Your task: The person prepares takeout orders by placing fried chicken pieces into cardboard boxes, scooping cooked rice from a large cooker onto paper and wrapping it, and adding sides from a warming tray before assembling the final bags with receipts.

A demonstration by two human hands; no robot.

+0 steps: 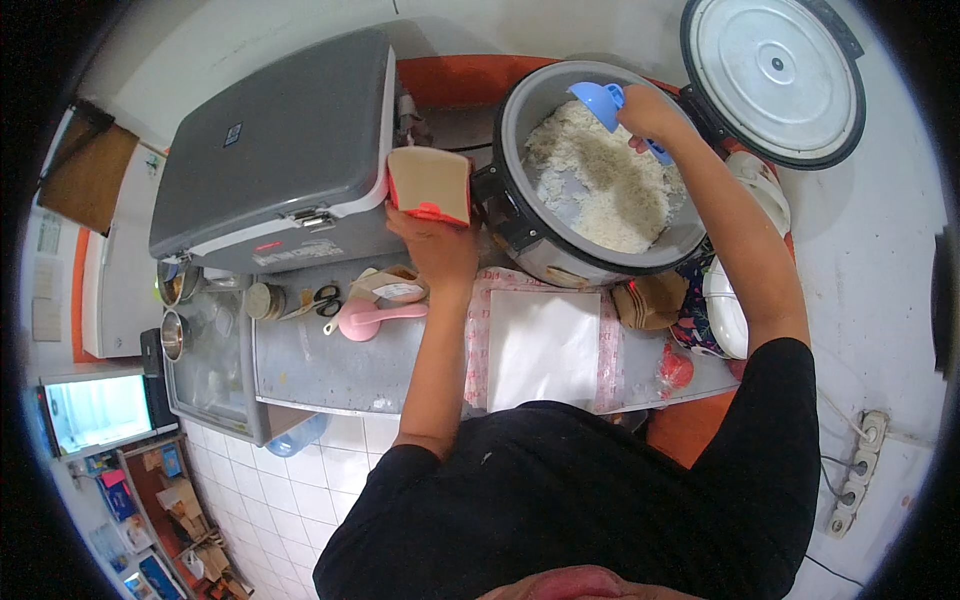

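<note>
My left hand (435,244) grips a red paper food box (429,184) with a tan inside, held between the grey cooler box and the rice cooker. Inside the large rice cooker (540,247), white cooked rice (626,195) covers much of the pot, and some bare bottom shows at its left. Over the pot's far side, my right hand (651,120) is closed around the handle of a blue plastic rice scoop (598,103). The scoop's bowl is above the rice. The cooker's round lid (776,75) stands raised at the right.
A grey cooler box (277,142) fills the left back. On the metal counter (322,375) lie a pink scoop (364,320), black-handled scissors (328,301) and white paper sheets (544,345). Folded brown boxes (651,300) sit before the cooker. A power strip (859,472) is at the right.
</note>
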